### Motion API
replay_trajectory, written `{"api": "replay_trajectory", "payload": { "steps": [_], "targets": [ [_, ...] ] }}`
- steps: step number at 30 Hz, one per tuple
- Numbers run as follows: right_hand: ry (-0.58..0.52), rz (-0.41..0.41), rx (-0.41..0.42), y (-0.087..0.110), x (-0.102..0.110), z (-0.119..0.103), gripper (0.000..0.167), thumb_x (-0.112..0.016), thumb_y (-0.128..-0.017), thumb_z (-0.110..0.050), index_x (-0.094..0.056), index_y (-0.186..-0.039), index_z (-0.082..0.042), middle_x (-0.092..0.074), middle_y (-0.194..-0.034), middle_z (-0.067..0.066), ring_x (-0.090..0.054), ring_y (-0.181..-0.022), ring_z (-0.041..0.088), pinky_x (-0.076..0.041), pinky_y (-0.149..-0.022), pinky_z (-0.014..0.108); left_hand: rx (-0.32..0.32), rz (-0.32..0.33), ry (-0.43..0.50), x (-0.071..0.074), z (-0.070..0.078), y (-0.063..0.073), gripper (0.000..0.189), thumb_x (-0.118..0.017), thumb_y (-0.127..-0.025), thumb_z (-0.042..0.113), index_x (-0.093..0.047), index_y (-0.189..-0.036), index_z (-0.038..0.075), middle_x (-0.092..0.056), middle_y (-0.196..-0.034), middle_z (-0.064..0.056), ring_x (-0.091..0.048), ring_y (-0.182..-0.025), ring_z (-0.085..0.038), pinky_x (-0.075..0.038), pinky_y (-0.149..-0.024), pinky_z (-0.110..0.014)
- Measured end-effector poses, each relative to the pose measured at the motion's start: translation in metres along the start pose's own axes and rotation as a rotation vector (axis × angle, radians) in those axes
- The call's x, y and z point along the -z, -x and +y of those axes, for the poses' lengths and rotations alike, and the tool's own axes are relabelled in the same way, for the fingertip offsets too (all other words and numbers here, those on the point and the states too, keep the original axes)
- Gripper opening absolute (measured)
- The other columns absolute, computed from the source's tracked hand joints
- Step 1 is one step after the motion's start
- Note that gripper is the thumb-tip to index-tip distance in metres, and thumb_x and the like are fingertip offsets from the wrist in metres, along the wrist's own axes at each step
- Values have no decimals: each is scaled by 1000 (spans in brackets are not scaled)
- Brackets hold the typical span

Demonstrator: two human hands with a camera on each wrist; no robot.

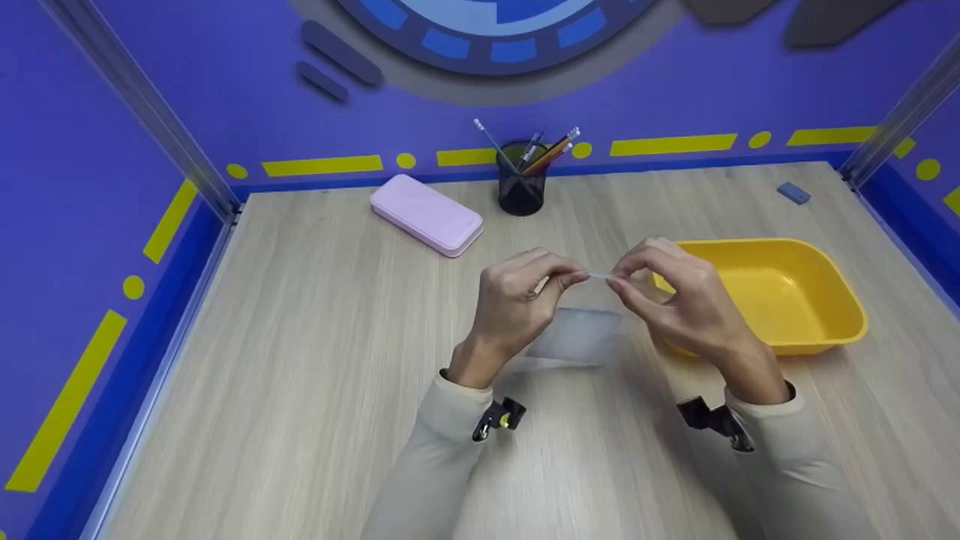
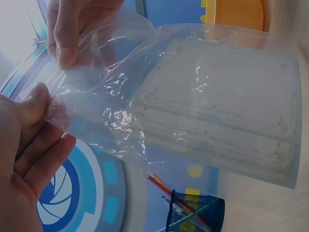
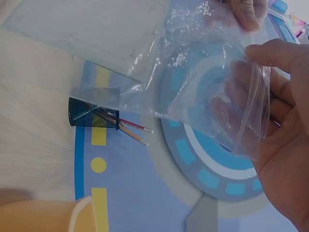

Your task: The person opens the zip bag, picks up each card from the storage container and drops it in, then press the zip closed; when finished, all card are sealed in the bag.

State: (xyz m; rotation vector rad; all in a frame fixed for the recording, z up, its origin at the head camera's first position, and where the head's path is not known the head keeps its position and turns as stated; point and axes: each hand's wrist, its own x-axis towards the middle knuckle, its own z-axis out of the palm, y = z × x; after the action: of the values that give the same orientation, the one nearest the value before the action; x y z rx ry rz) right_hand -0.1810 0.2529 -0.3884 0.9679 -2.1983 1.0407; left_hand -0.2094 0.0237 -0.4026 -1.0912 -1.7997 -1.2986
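Observation:
A clear plastic zip bag (image 1: 576, 337) hangs over the table, held up by both hands at its top edge. My left hand (image 1: 521, 300) pinches one side of that edge between thumb and index finger. A short gap away, my right hand (image 1: 686, 300) pinches the other side. Inside the bag are pale printed sheets or cards (image 2: 217, 82) with grey-green borders, lying toward the lower end. In the right wrist view, the zip strip (image 3: 253, 104) runs along the bag's top, in front of the right fingers. Whether the zip is sealed I cannot tell.
A yellow tray (image 1: 851, 322) stands right of the hands, partly behind the right one. Toward the back are a pink pencil case (image 1: 427, 214) and a black mesh cup (image 1: 521, 196) with pencils. A small blue-grey eraser-like block (image 1: 793, 193) lies back right.

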Motion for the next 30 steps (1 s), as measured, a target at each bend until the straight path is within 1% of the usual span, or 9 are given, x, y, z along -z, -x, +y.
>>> {"api": "replay_trajectory", "payload": {
  "steps": [3,6,10,13,20,25,30],
  "targets": [
    [-9,-6,-8,0,1,2,26,-82,-81,14,-73,-97,-4,-72,-94,5,-64,-87,20,-49,-87,18,-2,9,-9,1,-1,0,5,-81,-93,7,-79,-91,2,-76,-83,-4,-68,-71,-13,-55,-62,-30],
    [-3,-13,-18,1,2,5,26,-82,-81,14,-73,-98,-4,-72,-94,4,-64,-87,20,-49,-88,17,-3,16,-24,2,-2,0,6,-81,-93,6,-78,-91,1,-75,-82,-5,-68,-72,-13,-56,-63,-28],
    [11,-34,-40,2,5,7,23,-82,-84,12,-73,-99,-3,-72,-95,3,-64,-89,19,-49,-90,17,-5,29,-51,4,-4,0,5,-81,-92,6,-78,-91,2,-75,-82,-4,-70,-73,-13,-56,-67,-26],
    [8,-41,-53,2,6,8,21,-81,-85,12,-73,-99,-2,-72,-95,3,-64,-90,20,-49,-91,18,1,45,-67,6,-4,-1,4,-82,-92,5,-78,-90,3,-75,-82,-4,-70,-74,-13,-56,-67,-27],
    [15,-48,-81,3,9,12,20,-81,-86,10,-74,-99,-2,-72,-96,3,-64,-90,21,-48,-92,17,21,81,-79,13,-8,-1,5,-82,-91,5,-78,-88,3,-75,-83,-4,-69,-73,-13,-54,-63,-31],
    [18,-49,-95,4,11,14,20,-81,-86,10,-74,-99,-3,-72,-96,2,-64,-90,19,-48,-92,17,22,104,-77,16,-10,-1,6,-82,-91,5,-78,-89,2,-76,-83,-5,-72,-76,-14,-58,-70,-30],
    [10,-49,-98,4,13,16,19,-81,-86,11,-74,-98,-2,-71,-94,2,-63,-89,17,-49,-92,18,29,116,-80,20,-12,-1,6,-82,-91,6,-78,-89,2,-75,-84,-4,-72,-78,-14,-59,-74,-28]
  ]
}}
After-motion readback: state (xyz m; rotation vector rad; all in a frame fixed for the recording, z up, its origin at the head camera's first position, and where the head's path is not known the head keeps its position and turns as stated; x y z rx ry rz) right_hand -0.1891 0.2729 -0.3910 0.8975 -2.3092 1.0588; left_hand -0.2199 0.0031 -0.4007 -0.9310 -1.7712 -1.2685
